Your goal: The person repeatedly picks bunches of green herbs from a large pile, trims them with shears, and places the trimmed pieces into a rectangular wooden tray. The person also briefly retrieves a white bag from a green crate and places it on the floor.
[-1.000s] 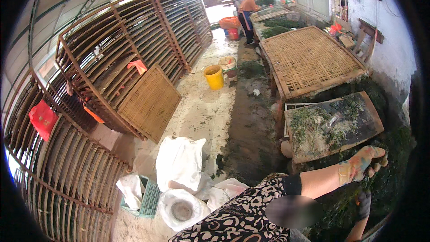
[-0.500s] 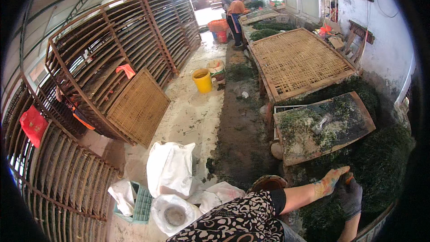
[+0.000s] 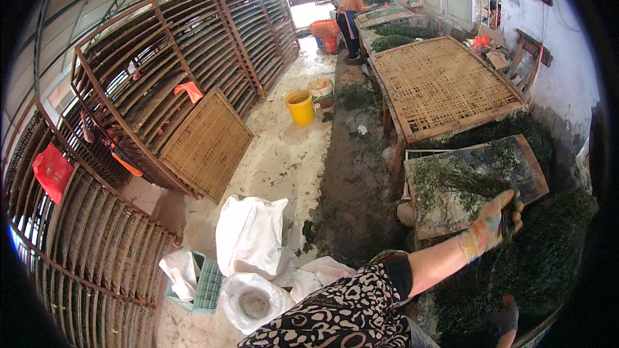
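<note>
at right, a dark-green stringy plant bundle (image 3: 463,182) is enclosed by curled fingers of the stained-gloved left hand (image 3: 490,224), partly above a rectangular board (image 3: 534,162). probably light, limp and slippery, it is best gripped mid-bundle. how the grey-gloved right hand (image 3: 505,319) is closed, lower right, cannot be told.

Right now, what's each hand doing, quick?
Left hand: closed, holding green strands.
Right hand: at the dark green pile; grip can't be told.

yellow bucket (image 3: 300,111) on the pale floor (image 3: 274,154), near tall rusty racks (image 3: 187,45)
</note>
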The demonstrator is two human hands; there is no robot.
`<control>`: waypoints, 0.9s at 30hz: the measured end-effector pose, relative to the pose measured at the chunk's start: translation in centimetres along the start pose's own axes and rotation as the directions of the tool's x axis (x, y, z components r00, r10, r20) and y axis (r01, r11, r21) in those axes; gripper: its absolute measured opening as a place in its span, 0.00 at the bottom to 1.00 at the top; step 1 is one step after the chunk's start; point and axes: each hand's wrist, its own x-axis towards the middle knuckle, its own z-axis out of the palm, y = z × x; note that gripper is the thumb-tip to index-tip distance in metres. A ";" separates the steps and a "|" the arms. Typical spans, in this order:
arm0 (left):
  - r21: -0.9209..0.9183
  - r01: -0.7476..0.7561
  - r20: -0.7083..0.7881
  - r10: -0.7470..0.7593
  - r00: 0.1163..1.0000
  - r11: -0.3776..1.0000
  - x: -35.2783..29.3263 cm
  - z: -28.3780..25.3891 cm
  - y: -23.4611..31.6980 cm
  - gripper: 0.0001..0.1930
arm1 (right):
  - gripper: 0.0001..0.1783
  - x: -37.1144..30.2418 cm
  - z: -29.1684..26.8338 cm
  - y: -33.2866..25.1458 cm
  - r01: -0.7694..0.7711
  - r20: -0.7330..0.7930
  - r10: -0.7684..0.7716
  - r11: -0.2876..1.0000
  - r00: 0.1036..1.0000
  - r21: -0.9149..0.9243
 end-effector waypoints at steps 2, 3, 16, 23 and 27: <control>-0.097 0.125 -0.062 -0.131 0.989 0.987 -0.9 -0.6 -2.7 0.14 | 0.23 0.9 4.9 -5.2 0.090 0.123 -0.105 0.989 0.987 0.121; -0.083 0.190 -0.013 -0.192 0.981 0.978 -1.2 -0.9 -3.9 0.17 | 0.25 1.1 7.3 -7.1 0.125 0.168 -0.155 0.976 0.974 0.177; 0.081 -0.153 -0.107 0.161 0.981 0.985 -1.6 -9.4 8.3 0.16 | 0.15 -0.8 2.0 -2.9 -0.295 0.076 0.306 0.947 0.949 -0.126; 0.213 -0.323 -0.113 0.351 0.929 0.922 -3.3 -11.0 13.8 0.26 | 0.19 -0.3 -0.2 -1.4 -0.323 -0.053 0.319 0.932 0.946 -0.165; 0.300 -0.354 -0.180 0.417 0.891 0.886 -5.2 -8.4 17.8 0.20 | 0.21 0.6 -2.1 0.3 -0.328 -0.129 0.309 0.929 0.942 -0.172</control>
